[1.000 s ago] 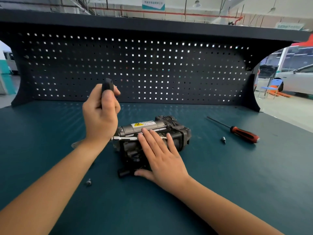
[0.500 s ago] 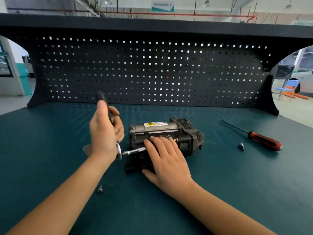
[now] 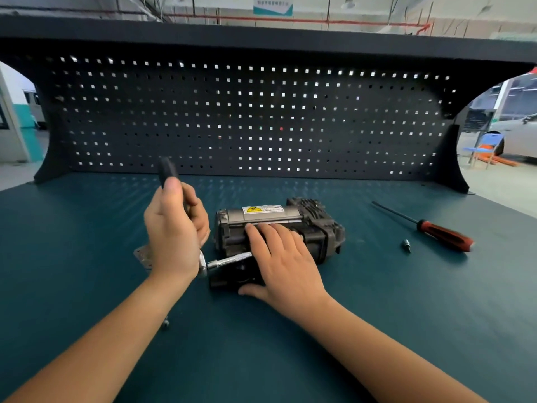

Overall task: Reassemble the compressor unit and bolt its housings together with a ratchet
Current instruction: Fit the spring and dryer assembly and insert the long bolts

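- Far left of the compressor unit [image 3: 273,218]: thin metal plate [image 3: 141,255] lay flat on the bench [image 3: 72,242], partly behind the left wrist. Couldn't tell if it belonged to the unit.
- Left of the unit & nearer to me: one loose bolt [image 3: 165,323] on the bench, so prob. at least one fastener was not yet fitted.
- Just left of the unit: left hand [image 3: 174,231] had its fingers curled tight round the ratchet [image 3: 168,171], w/ the black grip end sticking up past the thumb.
- From the ratchet head an extension bar [image 3: 229,260] ran into the unit's near-left side. The socket end & whatever bolt it sat on were hidden under the right hand.
- The unit itself sat mid-bench, yellow warning label up. Housings looked mated, so I judged the job to be at the bolting stage, w/ fitting done. How many bolts were already in I couldn't tell.
- On the unit's near side: right hand [image 3: 286,263] lay flat, fingers straight, pressing down to steady it & gripping nothing.
- Right of the unit, well apart: a small bit or bolt [image 3: 406,246], too small to ID.
- Further right of the unit: red-handled screwdriver [image 3: 444,235], untouched.
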`<state>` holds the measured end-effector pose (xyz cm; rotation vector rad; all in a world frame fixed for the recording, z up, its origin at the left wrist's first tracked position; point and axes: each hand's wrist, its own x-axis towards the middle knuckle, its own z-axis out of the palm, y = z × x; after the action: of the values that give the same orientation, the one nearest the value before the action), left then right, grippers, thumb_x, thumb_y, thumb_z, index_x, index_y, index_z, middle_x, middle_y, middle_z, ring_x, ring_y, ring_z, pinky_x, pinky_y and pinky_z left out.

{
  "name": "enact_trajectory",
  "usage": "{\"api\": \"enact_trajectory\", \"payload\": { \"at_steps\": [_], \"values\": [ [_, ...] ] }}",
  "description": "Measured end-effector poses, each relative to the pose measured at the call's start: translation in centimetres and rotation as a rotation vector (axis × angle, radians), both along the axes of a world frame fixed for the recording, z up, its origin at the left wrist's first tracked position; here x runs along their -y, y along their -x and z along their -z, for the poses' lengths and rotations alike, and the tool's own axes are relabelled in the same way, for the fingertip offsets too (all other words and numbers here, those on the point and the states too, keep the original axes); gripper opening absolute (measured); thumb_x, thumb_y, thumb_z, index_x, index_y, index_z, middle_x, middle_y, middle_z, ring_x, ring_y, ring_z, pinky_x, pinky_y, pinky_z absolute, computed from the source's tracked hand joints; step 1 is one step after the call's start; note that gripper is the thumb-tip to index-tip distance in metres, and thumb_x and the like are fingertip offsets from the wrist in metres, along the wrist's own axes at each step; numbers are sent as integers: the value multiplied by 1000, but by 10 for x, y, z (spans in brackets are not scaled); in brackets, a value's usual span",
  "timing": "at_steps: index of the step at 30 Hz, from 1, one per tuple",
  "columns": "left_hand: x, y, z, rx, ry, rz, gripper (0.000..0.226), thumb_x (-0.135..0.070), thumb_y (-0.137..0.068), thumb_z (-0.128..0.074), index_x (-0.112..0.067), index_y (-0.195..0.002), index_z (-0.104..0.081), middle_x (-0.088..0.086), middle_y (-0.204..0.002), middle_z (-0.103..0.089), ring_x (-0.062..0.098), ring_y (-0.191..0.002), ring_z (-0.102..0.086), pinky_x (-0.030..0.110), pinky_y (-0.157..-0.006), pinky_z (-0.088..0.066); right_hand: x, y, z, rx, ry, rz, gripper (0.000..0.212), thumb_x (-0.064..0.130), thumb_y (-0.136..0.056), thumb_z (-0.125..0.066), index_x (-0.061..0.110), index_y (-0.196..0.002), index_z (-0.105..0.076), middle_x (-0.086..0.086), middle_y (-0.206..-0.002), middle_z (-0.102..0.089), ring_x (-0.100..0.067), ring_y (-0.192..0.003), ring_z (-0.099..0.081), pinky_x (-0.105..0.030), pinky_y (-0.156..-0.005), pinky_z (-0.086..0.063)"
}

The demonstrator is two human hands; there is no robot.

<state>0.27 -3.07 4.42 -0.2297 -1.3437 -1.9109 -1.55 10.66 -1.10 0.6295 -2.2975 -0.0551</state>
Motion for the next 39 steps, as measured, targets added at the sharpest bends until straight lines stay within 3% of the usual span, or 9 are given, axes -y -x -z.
{"api": "enact_trajectory", "payload": {
  "at_steps": [4,7,9,15,20,23,31,37,39],
  "values": [
    [-3,-8,6,-320,321,6,18,-31,-72,-44,-33,-54,-48,-18,-40,-36,-1,-36,-27,11,-43,-22,0,-2,-3,0,7,-1,110,73,-41,-76,8,-127,-57,-1,-100,-65,-20,-91,-64,-29,-83,-51],
    [-1,-7,16,-578,681,81,29,-48,-88,-54,-26,-70,-47,-20,-59,-39,-3,-46,-32,11,-52,-24,0,-2,-4,2,54,-23,115,68,-38,-80,5,-131,-53,-2,-94,-64,-20,-84,-63,-28,-80,-51],
    [1,-7,15,-599,724,61,28,-49,-88,-51,-26,-72,-47,-17,-60,-38,-3,-46,-32,10,-51,-23,0,-2,-1,-19,83,-33,116,66,-38,-81,5,-132,-52,-2,-94,-64,-21,-86,-63,-31,-84,-51],
    [4,7,-2,-10,45,33,12,-28,-80,-38,-20,-71,-39,-12,-41,-31,7,-33,-22,14,-37,-19,3,-4,12,-61,65,-3,107,63,-49,-75,8,-136,-47,-8,-128,-58,-26,-120,-55,-41,-101,-41],
    [15,29,0,385,-298,28,24,-25,-99,-40,-17,-76,-43,-4,-65,-43,3,-34,-30,13,-36,-27,8,-12,21,-149,-32,-53,88,55,-62,-70,13,-136,-47,-7,-143,-45,-22,-132,-43,-37,-105,-36],
    [15,30,2,400,-290,14,27,-29,-100,-42,-17,-76,-47,-5,-70,-47,1,-35,-36,13,-38,-32,12,-16,23,-124,-31,-39,90,60,-65,-64,11,-137,-45,-7,-144,-43,-23,-134,-40,-38,-106,-34],
    [-1,10,-8,-48,-5,-172,18,-27,-91,-36,-21,-77,-46,-11,-50,-41,7,-35,-25,17,-37,-18,10,-11,23,-114,-46,-48,94,60,-64,-60,8,-140,-41,-8,-146,-40,-22,-136,-37,-38,-109,-28],
    [-4,-6,8,-707,639,31,19,-27,-85,-49,-44,-93,-55,-21,-62,-45,-7,-49,-36,10,-50,-28,10,-10,21,-142,39,-91,93,48,-60,-67,7,-139,-41,-10,-146,-40,-24,-135,-38,-38,-109,-29],
    [-1,-3,10,-678,654,-11,26,-23,-80,-45,-44,-92,-55,-22,-62,-47,-5,-48,-35,10,-50,-28,9,-10,20,-137,26,-95,91,46,-60,-68,8,-139,-42,-9,-145,-41,-23,-135,-38,-37,-109,-30]
  ]
}}
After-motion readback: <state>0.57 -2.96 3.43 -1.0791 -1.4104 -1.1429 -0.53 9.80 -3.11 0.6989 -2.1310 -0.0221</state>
